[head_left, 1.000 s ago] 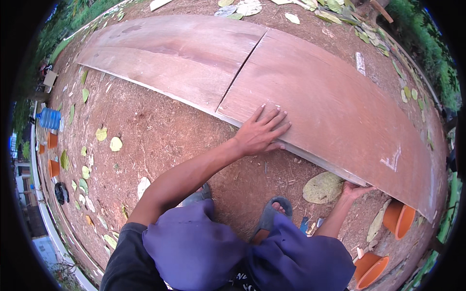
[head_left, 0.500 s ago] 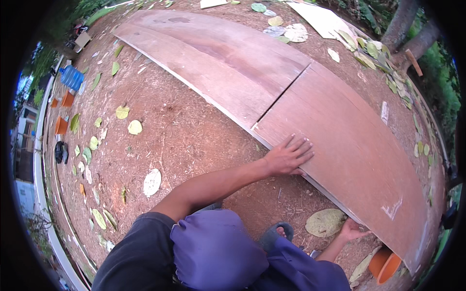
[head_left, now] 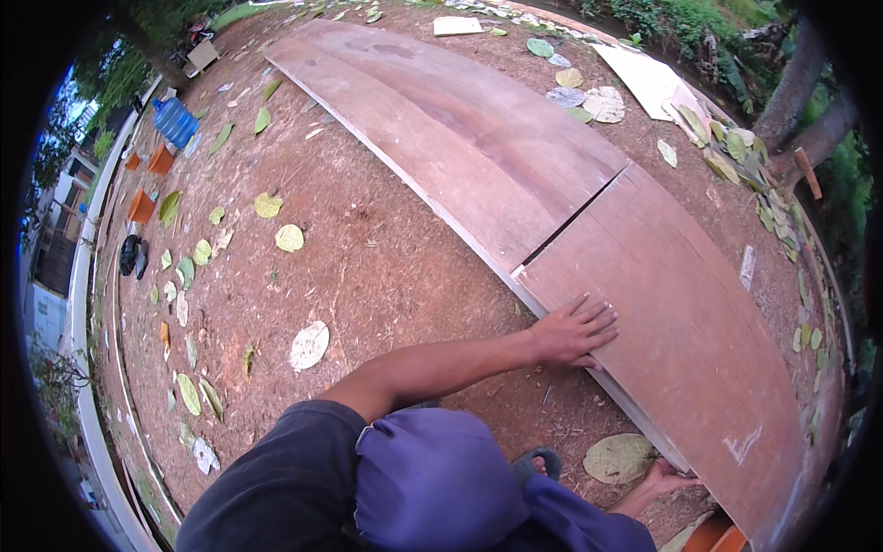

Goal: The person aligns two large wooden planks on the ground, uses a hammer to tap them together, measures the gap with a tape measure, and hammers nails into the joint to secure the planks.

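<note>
My left hand [head_left: 578, 333] lies flat near the inner edge of a reddish-brown wooden panel [head_left: 681, 304], fingers spread on its top and thumb at the rim. Lower right, my right hand [head_left: 667, 480] grips the same edge from below; some of its fingers are hidden by the wood. The panel has a curved outer side and a pale scuff near its near end. Beyond a dark straight gap, a second, longer wooden panel [head_left: 460, 120] continues the curved shape toward the upper left.
Reddish soil with scattered leaves surrounds the panels. An orange pot [head_left: 713, 535] sits under the near end. A large dry leaf [head_left: 619, 458] lies beside my right hand. At left are a blue water jug [head_left: 175, 121] and orange pots [head_left: 142, 206]. Tree trunks [head_left: 798, 101] rise at upper right.
My view has shifted, so the scene sits lower and further right. Both hands keep about the same places on the panel; the gap between the panels looks unchanged.
</note>
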The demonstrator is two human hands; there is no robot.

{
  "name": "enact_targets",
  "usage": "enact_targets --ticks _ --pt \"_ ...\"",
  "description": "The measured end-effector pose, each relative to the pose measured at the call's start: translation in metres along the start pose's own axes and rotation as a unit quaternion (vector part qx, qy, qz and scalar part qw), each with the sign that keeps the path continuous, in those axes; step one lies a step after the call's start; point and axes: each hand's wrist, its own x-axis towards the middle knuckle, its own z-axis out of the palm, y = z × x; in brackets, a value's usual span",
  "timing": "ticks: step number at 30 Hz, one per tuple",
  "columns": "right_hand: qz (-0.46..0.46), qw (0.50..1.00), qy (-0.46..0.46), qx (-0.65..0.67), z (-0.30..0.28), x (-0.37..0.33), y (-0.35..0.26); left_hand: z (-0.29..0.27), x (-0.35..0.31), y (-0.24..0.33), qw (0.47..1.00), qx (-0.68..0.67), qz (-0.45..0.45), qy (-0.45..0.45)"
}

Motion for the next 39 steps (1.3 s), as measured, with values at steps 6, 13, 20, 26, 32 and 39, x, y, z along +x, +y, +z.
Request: enact_targets --ticks 6,13,20,26,32,39 --pt "0.002 0.999 0.033 0.003 0.024 -0.023 -0.005 -0.007 0.009 0.004 0.999 0.017 -0.003 -0.033" --pt "0.043 0.996 0.082 -0.003 -0.012 -0.001 -0.021 -0.014 -0.001 -0.007 0.998 0.044 -0.014 -0.052" --pt "-0.053 0.983 0.083 -0.152 -0.043 0.073 -0.118 -0.029 0.041 -0.004 0.992 0.062 0.044 -0.100" --pt "-0.152 0.949 0.149 -0.232 -0.028 0.162 -0.141 -0.014 0.022 -0.014 0.995 0.058 0.019 -0.074" --pt "-0.154 0.940 0.217 -0.213 -0.031 0.137 -0.114 -0.012 0.024 -0.021 0.990 0.103 0.058 -0.075" --pt "-0.108 0.941 0.240 -0.215 -0.033 0.107 -0.138 -0.005 0.017 -0.035 0.990 0.112 0.061 -0.060"
